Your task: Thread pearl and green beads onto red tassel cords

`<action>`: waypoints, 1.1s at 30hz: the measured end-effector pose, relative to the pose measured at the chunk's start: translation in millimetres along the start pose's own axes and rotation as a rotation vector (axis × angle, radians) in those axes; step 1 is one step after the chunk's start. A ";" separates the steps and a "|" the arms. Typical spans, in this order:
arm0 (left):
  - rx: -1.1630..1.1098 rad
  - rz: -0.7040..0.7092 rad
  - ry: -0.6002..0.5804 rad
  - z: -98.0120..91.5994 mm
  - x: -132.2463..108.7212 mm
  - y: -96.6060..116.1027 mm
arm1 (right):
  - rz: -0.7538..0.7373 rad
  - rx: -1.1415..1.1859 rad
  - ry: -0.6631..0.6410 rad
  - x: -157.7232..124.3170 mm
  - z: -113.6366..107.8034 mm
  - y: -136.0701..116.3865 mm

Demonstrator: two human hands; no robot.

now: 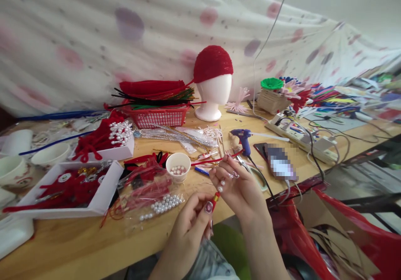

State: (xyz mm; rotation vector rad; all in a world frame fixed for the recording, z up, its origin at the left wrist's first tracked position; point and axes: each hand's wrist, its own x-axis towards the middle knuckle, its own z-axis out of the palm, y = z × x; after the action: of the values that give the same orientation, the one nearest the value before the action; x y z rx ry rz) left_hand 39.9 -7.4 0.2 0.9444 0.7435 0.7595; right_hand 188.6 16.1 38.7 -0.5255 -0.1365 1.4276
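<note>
Far to the left of the left hand, paper cups (52, 157) stand on a wooden desk (78, 244) beside a white box (105, 194) of fuzzy red pieces (59, 188). Nearer that hand, beyond its fingers, is a clear plastic bag (131, 213) with loose white pearls (164, 204) showing at its near end; just past it stands a small cup (178, 179) of beads (177, 170).

The left hand (199, 215) pinches a small red tassel (214, 204) between thumb and fingers, its gold cap (216, 196) pointing up. Two white beads (221, 186) sit in line just above the cap, between the two hands, so this piece looks partly put together. Whether they are fastened cannot be told, and a finished end is not visible. The pearls in the bag and the beads in the cup are unused.

Well beyond both hands, a foam head (214, 92) wears a red cap. The right hand (233, 175) is raised above the tassel, fingers bent, thumb and fingertips close together; whether they grip a thread is too fine to tell. Beyond it lies a blue glue gun (244, 141), with scissors (262, 180) nearer and a phone (277, 159) farther right.
</note>
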 end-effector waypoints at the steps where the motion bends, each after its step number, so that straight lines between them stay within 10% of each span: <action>1: 0.021 0.009 0.012 -0.8 -0.4 -0.1 | 0.005 0.006 0.003 -0.6 0.3 0.3; 33: 0.780 0.294 0.205 -54.2 -8.7 -18.9 | -0.123 -0.296 -0.173 -1.8 -24.7 -25.5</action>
State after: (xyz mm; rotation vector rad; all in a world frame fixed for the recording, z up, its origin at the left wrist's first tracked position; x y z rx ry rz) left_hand -4.7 0.9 -36.1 1.7246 1.1304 0.8413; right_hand 221.2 6.6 28.2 -0.6236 -0.5166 1.3377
